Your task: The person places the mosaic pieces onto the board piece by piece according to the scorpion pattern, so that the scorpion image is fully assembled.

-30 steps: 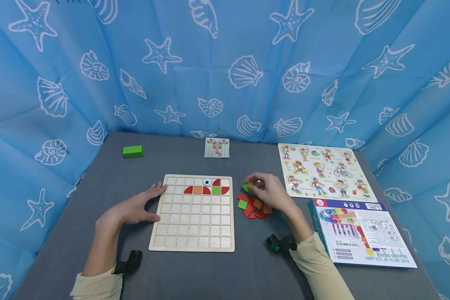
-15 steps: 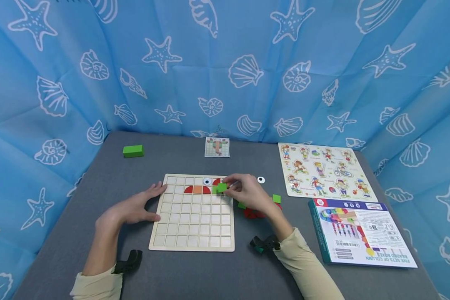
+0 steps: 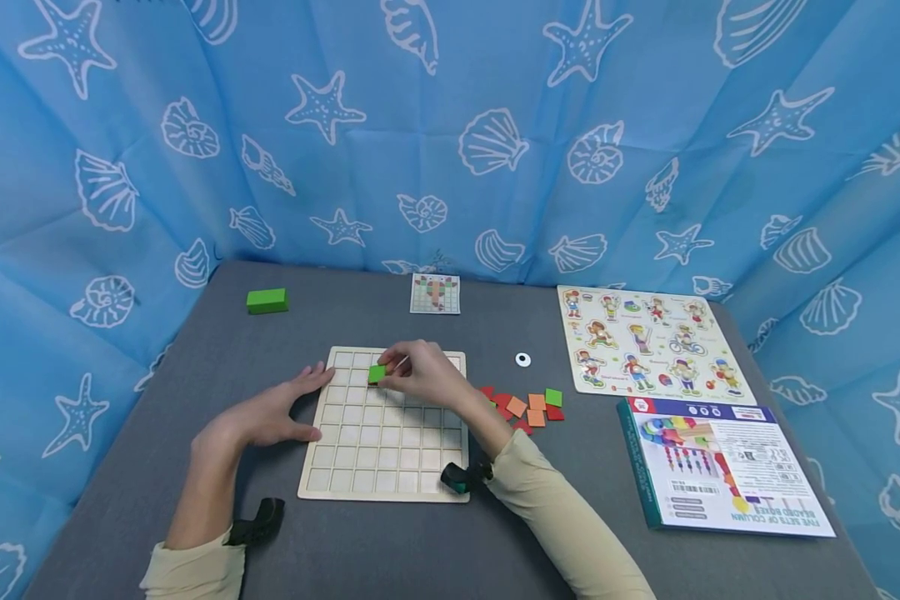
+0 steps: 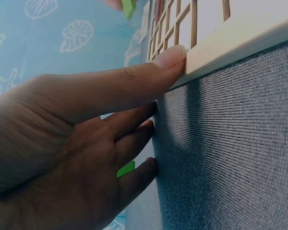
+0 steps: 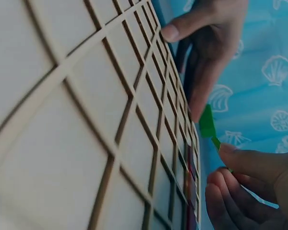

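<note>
In the head view my right hand [image 3: 429,375] pinches a green square tile [image 3: 377,374] between thumb and fingers, over the upper part of a wooden grid board [image 3: 390,437]. That hand and its forearm cover the board's upper right, so the pieces set there are mostly hidden. The right wrist view shows the tile [image 5: 216,143] held edge-on at the fingertips. Along the board's left side lies my left hand [image 3: 270,412], fingers extended and spread. Its thumb [image 4: 170,57] touches the board's rim in the left wrist view, while the other fingertips rest on the grey cloth.
Loose red, orange and green tiles [image 3: 536,408] lie right of the board, with an eye disc [image 3: 522,359] behind them. A pattern card [image 3: 435,294] and a green block [image 3: 267,301] sit farther back. At right are a picture puzzle [image 3: 637,333] and a box [image 3: 727,467].
My right hand has carried the green tile from the loose pile leftward across the board's upper rows, uncovering the pile and eye disc. My left hand has stayed in place.
</note>
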Demonstrator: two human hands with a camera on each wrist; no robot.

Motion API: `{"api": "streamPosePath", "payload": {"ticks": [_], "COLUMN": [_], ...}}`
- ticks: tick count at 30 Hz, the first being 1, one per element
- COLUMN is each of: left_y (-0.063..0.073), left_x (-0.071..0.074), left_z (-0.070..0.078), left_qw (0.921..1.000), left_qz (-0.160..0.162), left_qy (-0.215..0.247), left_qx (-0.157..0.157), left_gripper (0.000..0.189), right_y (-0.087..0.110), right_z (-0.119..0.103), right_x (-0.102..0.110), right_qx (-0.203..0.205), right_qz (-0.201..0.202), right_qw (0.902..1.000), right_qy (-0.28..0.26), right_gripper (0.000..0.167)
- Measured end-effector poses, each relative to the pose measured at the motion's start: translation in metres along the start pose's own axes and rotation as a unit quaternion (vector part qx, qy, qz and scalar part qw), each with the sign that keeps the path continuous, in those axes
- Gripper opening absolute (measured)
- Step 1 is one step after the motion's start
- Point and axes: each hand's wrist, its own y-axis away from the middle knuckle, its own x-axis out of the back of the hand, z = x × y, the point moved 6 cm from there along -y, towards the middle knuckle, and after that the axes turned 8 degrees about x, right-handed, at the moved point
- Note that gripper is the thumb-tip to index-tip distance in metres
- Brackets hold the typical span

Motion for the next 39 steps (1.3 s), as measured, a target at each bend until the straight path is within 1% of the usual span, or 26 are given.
{"api": "streamPosePath", "payload": {"ticks": [5,10,13,17,21,25,30,33,36,39], "left_y": [0.000,0.000,0.001,0.001,0.000,0.001,0.001,0.001,0.002,0.002], "left_x": [0.000,0.000,0.000,0.000,0.000,-0.001,-0.001,-0.001,0.000,0.000], "left_z": [0.000,0.000,0.000,0.000,0.000,-0.001,-0.001,0.000,0.000,0.000], "left_qw": [1.0000,1.0000,1.0000,1.0000,1.0000,1.0000,0.9998,0.9997,0.9997,0.9997], "left_qz": [0.000,0.001,0.003,0.004,0.005,0.004,0.005,0.008,0.010,0.011], "left_qy": [0.001,0.005,0.005,0.006,0.005,0.006,0.011,0.013,0.011,0.010], "left_qx": [-0.001,-0.001,-0.001,0.001,0.003,0.002,-0.013,-0.020,-0.020,-0.018], "left_gripper": [0.104,0.104,0.104,0.104,0.105,0.105,0.104,0.104,0.104,0.104], "right_y": [-0.015,-0.024,-0.027,-0.028,-0.027,-0.025,-0.015,-0.006,0.006,0.020], "right_z": [-0.003,-0.005,-0.008,-0.009,-0.009,-0.010,-0.012,-0.011,-0.009,-0.005], "right_x": [-0.014,-0.024,-0.027,-0.031,-0.034,-0.034,-0.027,-0.021,-0.012,-0.002], "right_qx": [0.006,0.012,0.010,-0.006,-0.013,-0.010,0.001,0.005,0.003,0.002], "right_qz": [-0.006,-0.008,-0.006,-0.002,-0.005,-0.006,0.004,0.006,0.005,0.009], "right_qw": [0.9994,0.9968,0.9948,0.9925,0.9901,0.9893,0.9931,0.9955,0.9970,0.9973], "right_qy": [0.033,0.079,0.102,0.122,0.140,0.145,0.117,0.094,0.077,0.073], "right_gripper": [0.022,0.023,0.022,0.023,0.027,0.030,0.028,0.026,0.024,0.023]}}
